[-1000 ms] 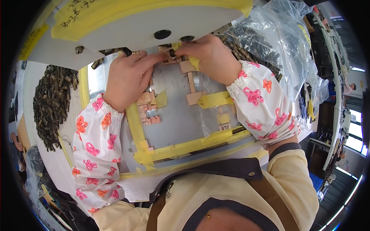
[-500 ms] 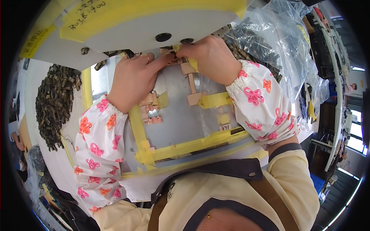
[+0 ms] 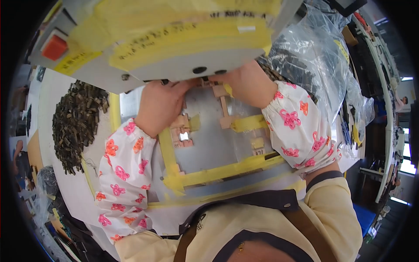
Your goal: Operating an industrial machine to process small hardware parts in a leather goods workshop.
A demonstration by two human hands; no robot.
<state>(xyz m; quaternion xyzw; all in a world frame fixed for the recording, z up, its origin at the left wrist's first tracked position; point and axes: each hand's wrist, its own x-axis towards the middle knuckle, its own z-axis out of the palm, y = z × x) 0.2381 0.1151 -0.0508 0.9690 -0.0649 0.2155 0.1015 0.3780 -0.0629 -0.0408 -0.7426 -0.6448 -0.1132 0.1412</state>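
Note:
Both hands meet at the far end of a grey metal plate [image 3: 203, 148], partly under the overhanging machine housing [image 3: 174, 56]. My left hand [image 3: 160, 105] reaches its index finger toward small copper-coloured blocks [image 3: 206, 81]; the other fingers curl in. My right hand [image 3: 248, 85] comes from the other side, its closed fingertips at the same blocks and mostly hidden by the housing. What the fingers hold is too small and covered to name. More copper-coloured blocks [image 3: 226, 122] run down the plate beside my right hand, and a stepped group [image 3: 180, 132] sits below my left hand.
A heap of small dark metal pieces [image 3: 76, 126] lies on the white table at left. Clear plastic bags [image 3: 314, 56] with similar pieces stand at right. Yellow tape [image 3: 227, 171] borders the plate. A red button [image 3: 55, 47] sits on the housing.
The view has shifted, so the housing and its lower edge cover more of my fingers. Both hands stay at the same copper-coloured blocks, with only slight movement.

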